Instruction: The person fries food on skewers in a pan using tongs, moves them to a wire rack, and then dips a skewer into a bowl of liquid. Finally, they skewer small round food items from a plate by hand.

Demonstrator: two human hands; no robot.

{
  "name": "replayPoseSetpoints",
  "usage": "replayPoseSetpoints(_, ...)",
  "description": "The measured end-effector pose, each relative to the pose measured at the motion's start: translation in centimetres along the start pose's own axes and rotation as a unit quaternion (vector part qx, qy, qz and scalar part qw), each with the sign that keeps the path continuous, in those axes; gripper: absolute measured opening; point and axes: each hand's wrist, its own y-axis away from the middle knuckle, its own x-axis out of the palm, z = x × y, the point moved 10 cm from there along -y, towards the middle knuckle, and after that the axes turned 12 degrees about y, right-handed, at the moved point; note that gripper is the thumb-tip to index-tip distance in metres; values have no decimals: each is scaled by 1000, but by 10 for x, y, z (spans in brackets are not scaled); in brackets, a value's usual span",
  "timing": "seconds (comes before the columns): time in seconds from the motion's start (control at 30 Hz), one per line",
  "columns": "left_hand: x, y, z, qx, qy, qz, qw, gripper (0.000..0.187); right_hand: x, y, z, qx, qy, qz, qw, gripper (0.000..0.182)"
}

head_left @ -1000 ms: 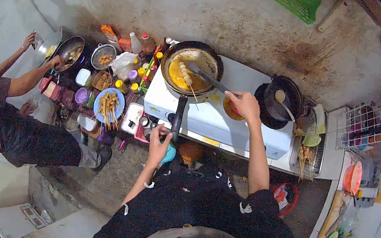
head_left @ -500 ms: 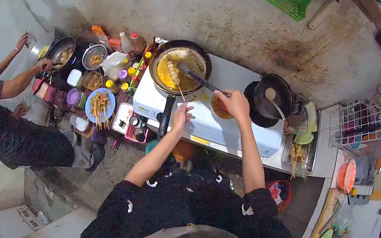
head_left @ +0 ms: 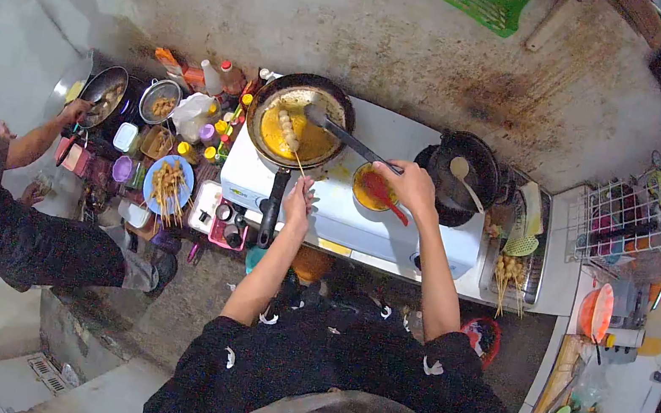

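Left hand (head_left: 298, 202), newly closed on the stick end of the skewer (head_left: 288, 130), steadies it at the pan (head_left: 344, 110); its food rests in yellow liquid, probably sauce. Right hand (head_left: 413, 188) grips the spatula (head_left: 356, 148), blade beside the food. Both hands thus now attend one skewer.

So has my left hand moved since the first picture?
Yes: your left hand has gone forward and from left to right of the pan handle, reaching the skewer.
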Motion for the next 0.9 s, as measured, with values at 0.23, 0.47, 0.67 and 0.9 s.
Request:
replayPoseSetpoints(0.23, 0, 17, -4, -6, -1, -13, 1000, 24, 14, -6, 2, -6, -18, 16, 1000, 55)
replayPoseSetpoints(0.47, -13, 34, 14, -70, 35, -4, 997, 24, 6, -4, 4, -11, -34, 23, 999, 55)
replayPoseSetpoints(0.67, -15, 38, 14, -83, 41, -12, 996, 29, -8, -3, -2, -10, -45, -29, 999, 56)
replayPoseSetpoints(0.9, -14, 42, 7, -87, 59, -50, 993, 25, -50, 22, -29, 32, -25, -153, 987, 62)
